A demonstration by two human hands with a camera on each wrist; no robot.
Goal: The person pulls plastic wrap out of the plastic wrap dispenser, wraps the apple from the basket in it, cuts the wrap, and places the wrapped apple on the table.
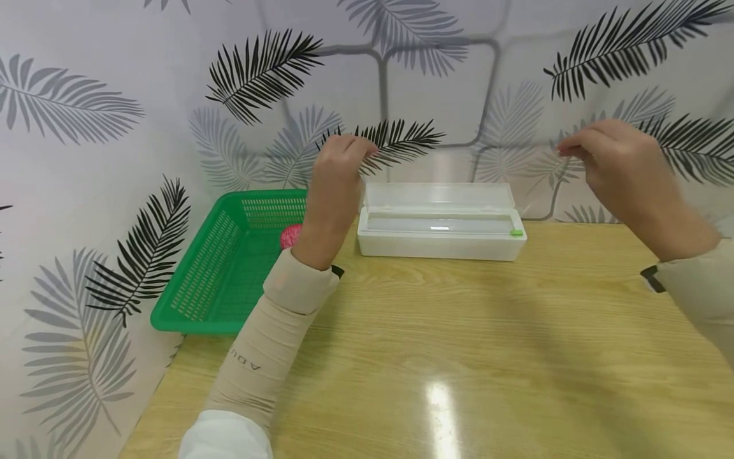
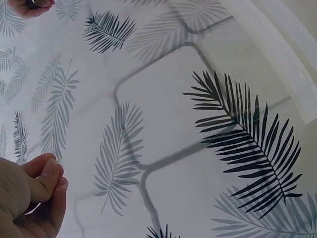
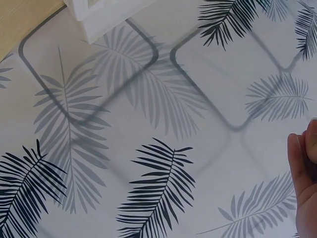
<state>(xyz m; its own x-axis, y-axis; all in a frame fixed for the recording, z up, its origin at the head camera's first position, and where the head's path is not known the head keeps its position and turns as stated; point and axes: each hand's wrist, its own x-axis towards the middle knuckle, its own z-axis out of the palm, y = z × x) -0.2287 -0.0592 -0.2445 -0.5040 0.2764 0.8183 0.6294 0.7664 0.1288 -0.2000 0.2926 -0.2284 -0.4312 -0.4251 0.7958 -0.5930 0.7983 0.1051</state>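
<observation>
Backing the scene, a leaf-patterned wall covering (image 1: 160, 38) meets a wood-grained tabletop (image 1: 487, 357). On the left stands a green mesh basket (image 1: 195, 327). In mid-air, before the wall, is what I judge to be a sheet of clear film (image 1: 467, 162), barely discernible: probably light, limp, clingy and easily torn, best taken by its corners. Beyond it sits a white dispenser box (image 1: 436, 247), its translucent lid raised. Left hand (image 1: 338, 185) and right hand (image 1: 631, 172), well apart, have fingers closed in a pinch, apparently on the film's edges. A pink item (image 1: 290, 236) lies in the basket, partly hidden; a green slider (image 1: 517, 233) marks the box's right end. Lettering (image 1: 246, 360) on the left sleeve is only partly legible, perhaps including "D" and "A"; no brand can be read.
</observation>
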